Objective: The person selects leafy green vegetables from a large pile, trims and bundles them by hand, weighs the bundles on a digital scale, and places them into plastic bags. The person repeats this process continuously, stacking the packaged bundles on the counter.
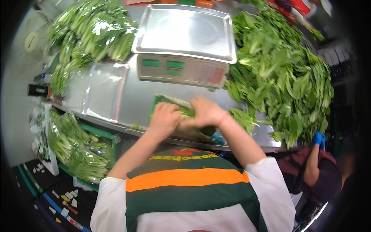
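Observation:
Both my hands are over a small green-sided tray or wrapper (156, 101) near the table's front edge; motion blur hides its exact form. Pale green stems of leafy greens (187, 112) show in the gap between the hands. My left hand (164, 117) has its fingers curled down at the left side of the bundle. My right hand (206, 112) bends its fingers and thumb around the right side. Under the right wrist lies a blue plastic piece (218, 137), partly hidden. Just ahead stands a digital weighing scale (182, 69) with a bare metal pan (187, 30).
Loose leafy greens (278, 69) pile up on the right. Bagged greens (92, 32) lie back left, near flat clear plastic bags (105, 90). A green crate (100, 130) with bagged greens stands below left. A co-worker's blue-gloved hand (318, 139) is at far right. A fan (32, 42) stands left.

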Action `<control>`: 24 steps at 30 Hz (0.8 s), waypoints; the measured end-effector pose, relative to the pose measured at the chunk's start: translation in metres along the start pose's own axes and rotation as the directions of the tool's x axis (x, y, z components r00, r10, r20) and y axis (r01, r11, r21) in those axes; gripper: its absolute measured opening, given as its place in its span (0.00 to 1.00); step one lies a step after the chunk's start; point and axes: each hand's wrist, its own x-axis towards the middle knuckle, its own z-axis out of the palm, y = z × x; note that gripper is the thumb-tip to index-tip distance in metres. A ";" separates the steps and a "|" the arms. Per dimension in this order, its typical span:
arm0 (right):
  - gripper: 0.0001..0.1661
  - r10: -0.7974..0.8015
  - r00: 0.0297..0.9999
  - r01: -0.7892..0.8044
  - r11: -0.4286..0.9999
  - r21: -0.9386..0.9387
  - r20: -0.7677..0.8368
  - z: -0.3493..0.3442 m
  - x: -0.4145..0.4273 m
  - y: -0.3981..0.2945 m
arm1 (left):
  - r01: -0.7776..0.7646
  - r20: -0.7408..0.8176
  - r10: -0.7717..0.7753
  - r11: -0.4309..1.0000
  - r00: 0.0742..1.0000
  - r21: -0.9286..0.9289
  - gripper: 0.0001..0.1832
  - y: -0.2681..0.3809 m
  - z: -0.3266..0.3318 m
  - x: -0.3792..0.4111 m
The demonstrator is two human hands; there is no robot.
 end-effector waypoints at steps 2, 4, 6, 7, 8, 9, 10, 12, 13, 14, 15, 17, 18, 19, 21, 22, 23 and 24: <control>0.47 -0.002 0.980 -0.022 0.993 -0.118 -0.200 0.022 -0.021 -0.023 | 0.043 0.036 -0.041 0.998 0.999 -0.049 0.08 0.005 0.000 0.004; 0.46 0.033 0.965 -0.070 0.988 -0.135 -0.261 0.030 -0.026 -0.034 | 0.193 0.078 -0.177 0.922 0.981 -0.337 0.07 -0.006 -0.010 0.000; 0.45 -0.010 0.949 -0.028 0.993 -0.118 -0.315 0.035 -0.026 -0.030 | 0.442 0.250 -0.418 0.465 0.873 -0.767 0.07 -0.042 -0.023 -0.013; 0.45 -0.020 0.946 -0.018 0.993 -0.115 -0.325 0.036 -0.027 -0.029 | 0.456 0.093 -0.651 0.416 0.753 -0.787 0.09 -0.065 -0.037 -0.015; 0.45 -0.020 0.941 -0.018 0.994 -0.108 -0.338 0.038 -0.027 -0.026 | 0.576 -0.080 -0.777 0.528 0.625 -0.625 0.10 -0.091 -0.053 -0.016; 0.45 -0.022 0.937 -0.015 0.995 -0.104 -0.350 0.037 -0.026 -0.026 | 0.727 -0.250 -0.855 0.518 0.454 -0.451 0.12 -0.117 -0.072 -0.017; 0.54 0.052 0.971 -0.072 0.994 -0.079 -0.234 0.032 -0.027 -0.030 | 0.785 -0.341 -0.790 0.589 0.510 -0.191 0.10 -0.139 -0.075 -0.032; 0.54 0.048 0.976 -0.066 0.995 -0.081 -0.213 0.031 -0.025 -0.030 | 0.786 -0.405 -0.696 0.609 0.593 0.104 0.09 -0.171 -0.065 -0.059; 0.54 0.053 0.977 -0.071 0.994 -0.078 -0.206 0.031 -0.024 -0.029 | 0.771 -0.401 -0.678 0.624 0.616 0.128 0.08 -0.177 -0.060 -0.065; 0.54 0.046 0.975 -0.065 0.995 -0.081 -0.216 0.032 -0.023 -0.028 | 0.755 -0.396 -0.661 0.638 0.638 0.151 0.08 -0.182 -0.056 -0.069; 0.54 0.041 0.974 -0.061 0.995 -0.083 -0.224 0.034 -0.024 -0.026 | 0.751 -0.411 -0.650 0.642 0.640 0.153 0.07 -0.184 -0.054 -0.069; 0.54 0.031 0.970 -0.050 0.996 -0.069 -0.242 0.037 -0.025 -0.024 | 0.743 -0.441 -0.627 0.650 0.642 0.159 0.06 -0.186 -0.052 -0.070; 0.53 0.025 0.966 -0.040 0.998 -0.056 -0.256 0.037 -0.026 -0.023 | 0.738 -0.478 -0.603 0.656 0.639 0.159 0.06 -0.190 -0.052 -0.072; 0.53 0.017 0.963 -0.030 0.999 -0.043 -0.270 0.036 -0.027 -0.022 | 0.734 -0.514 -0.579 0.660 0.633 0.160 0.07 -0.194 -0.052 -0.073; 0.50 -0.011 0.962 0.031 0.997 0.069 -0.272 0.037 -0.025 -0.006 | 0.775 -0.583 -0.597 0.625 0.551 0.093 0.07 -0.192 -0.058 -0.072; 0.48 -0.021 0.961 0.058 0.990 0.126 -0.277 0.035 -0.022 0.000 | 0.811 -0.607 -0.637 0.584 0.476 0.023 0.07 -0.185 -0.071 -0.064; 0.48 -0.029 0.960 0.079 0.983 0.167 -0.279 0.029 -0.022 -0.002 | 0.840 -0.624 -0.674 0.540 0.396 -0.050 0.07 -0.178 -0.082 -0.057; 0.47 -0.043 0.960 0.103 0.973 0.208 -0.276 0.019 -0.022 -0.007 | 0.809 -0.632 -0.643 0.586 0.433 -0.041 0.07 -0.168 -0.086 -0.055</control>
